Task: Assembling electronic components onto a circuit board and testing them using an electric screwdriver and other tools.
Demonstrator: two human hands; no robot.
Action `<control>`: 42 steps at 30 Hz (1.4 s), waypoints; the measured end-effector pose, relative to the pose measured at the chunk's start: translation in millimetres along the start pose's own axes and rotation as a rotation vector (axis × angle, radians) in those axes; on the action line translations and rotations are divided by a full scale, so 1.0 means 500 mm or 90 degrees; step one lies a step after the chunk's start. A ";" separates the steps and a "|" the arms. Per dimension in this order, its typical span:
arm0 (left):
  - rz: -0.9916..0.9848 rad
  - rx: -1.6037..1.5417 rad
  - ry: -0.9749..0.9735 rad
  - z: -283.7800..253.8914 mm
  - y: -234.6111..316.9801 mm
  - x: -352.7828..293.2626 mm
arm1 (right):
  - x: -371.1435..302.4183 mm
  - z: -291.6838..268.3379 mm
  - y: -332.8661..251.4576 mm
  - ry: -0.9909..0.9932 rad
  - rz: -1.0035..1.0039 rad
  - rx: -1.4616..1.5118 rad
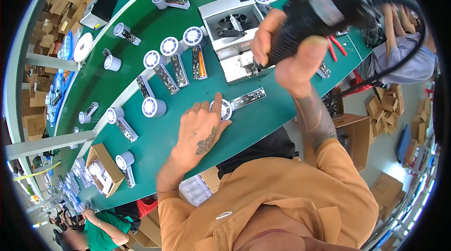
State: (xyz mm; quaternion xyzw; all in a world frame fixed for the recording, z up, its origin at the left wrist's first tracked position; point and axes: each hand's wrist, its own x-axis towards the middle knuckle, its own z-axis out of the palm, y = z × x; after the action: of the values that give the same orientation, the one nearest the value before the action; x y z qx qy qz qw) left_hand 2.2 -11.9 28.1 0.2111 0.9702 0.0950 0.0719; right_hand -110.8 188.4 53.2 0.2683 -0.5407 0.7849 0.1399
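Note:
My right hand (300, 65) is wrapped round a black electric screwdriver (293, 37), raised above the bench close to the camera, with its cord looping off to the right. The tool's tip is hidden from me. Below it and to the left, my left hand (199, 131) grips the round white head of a handheld fan (249, 98) lying on the green bench. That fan's handle points right, with its circuit board exposed. Just beyond my hands stands a grey screw feeder machine (228, 39) with an open top tray.
Several similar fans with bare boards, such as one fan (153, 107), stand on the green bench (174, 166). A small carton (105, 176) holds white parts at left. Red-handled pliers (337, 48) lie at right. Co-workers sit at both ends; cartons (387, 105) are stacked on the floor.

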 end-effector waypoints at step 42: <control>0.057 0.037 0.042 -0.007 -0.056 -0.009 | -0.182 0.027 0.011 -0.023 0.083 0.378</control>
State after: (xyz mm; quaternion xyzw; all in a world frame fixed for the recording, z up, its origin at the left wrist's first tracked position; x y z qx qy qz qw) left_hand -5.6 -39.4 26.2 0.2528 0.9640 0.0771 0.0297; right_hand -35.9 180.3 0.5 0.2758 -0.3061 0.9111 -0.0050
